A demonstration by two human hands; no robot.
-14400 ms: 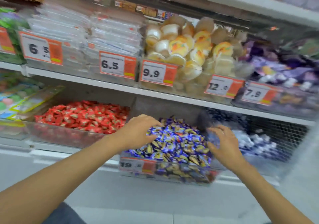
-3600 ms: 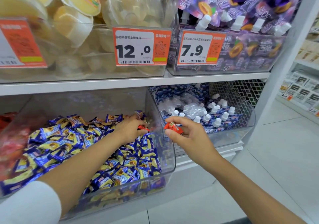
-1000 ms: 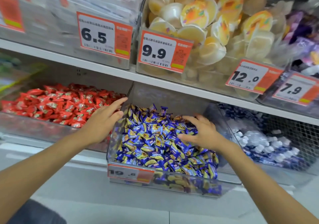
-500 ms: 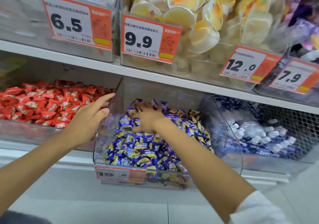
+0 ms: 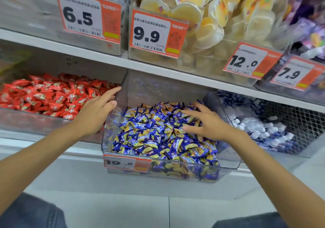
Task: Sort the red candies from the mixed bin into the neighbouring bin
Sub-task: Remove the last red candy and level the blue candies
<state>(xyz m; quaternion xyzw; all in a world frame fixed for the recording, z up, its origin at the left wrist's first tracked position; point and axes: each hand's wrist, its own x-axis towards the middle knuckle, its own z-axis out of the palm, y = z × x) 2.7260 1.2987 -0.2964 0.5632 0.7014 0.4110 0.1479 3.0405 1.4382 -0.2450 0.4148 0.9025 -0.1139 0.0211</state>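
Note:
A clear mixed bin (image 5: pixel 175 172) on the lower shelf is heaped with blue-and-yellow wrapped candies (image 5: pixel 149 136). No red candy shows on top of that heap. To its left stands the neighbouring bin (image 5: pixel 26 122), full of red candies (image 5: pixel 52 95). My left hand (image 5: pixel 95 113) lies flat, fingers straight, against the mixed bin's left wall and holds nothing. Over the right side of the blue heap my right hand (image 5: pixel 204 122) spreads its fingers and touches the wrappers.
A wire-fronted bin (image 5: pixel 299 122) of white-capped pouches stands to the right. The upper shelf (image 5: pixel 158 67) carries bins of jelly cups (image 5: pixel 202 16) and purple packs, with orange price tags (image 5: pixel 156 34) along their fronts. A grey floor lies below.
My right hand has moved from the back left of the blue heap to its right side, fingers now spread. My left hand has stayed at the bin's left wall.

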